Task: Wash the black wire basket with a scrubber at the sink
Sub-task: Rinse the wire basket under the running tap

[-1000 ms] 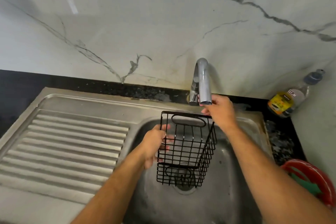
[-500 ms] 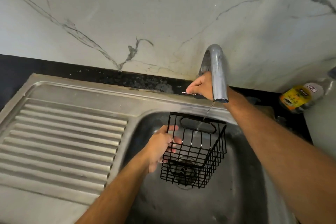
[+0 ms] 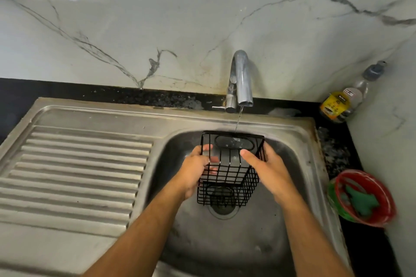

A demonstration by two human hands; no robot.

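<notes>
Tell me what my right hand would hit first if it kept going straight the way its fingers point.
The right hand already grips the black wire basket, fingers aimed up toward the back of the sink. Past the basket's rim, the thin water stream and then the tap look nearest, though depth is hard to judge.

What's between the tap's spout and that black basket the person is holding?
Only a thin stream of water, falling from the tap onto the far rim of the black wire basket, as the head view shows.

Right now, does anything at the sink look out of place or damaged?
Nothing stands out. Both hands hold the basket under a thin stream from the tap; the scrubber sits unused in the red bowl.
</notes>
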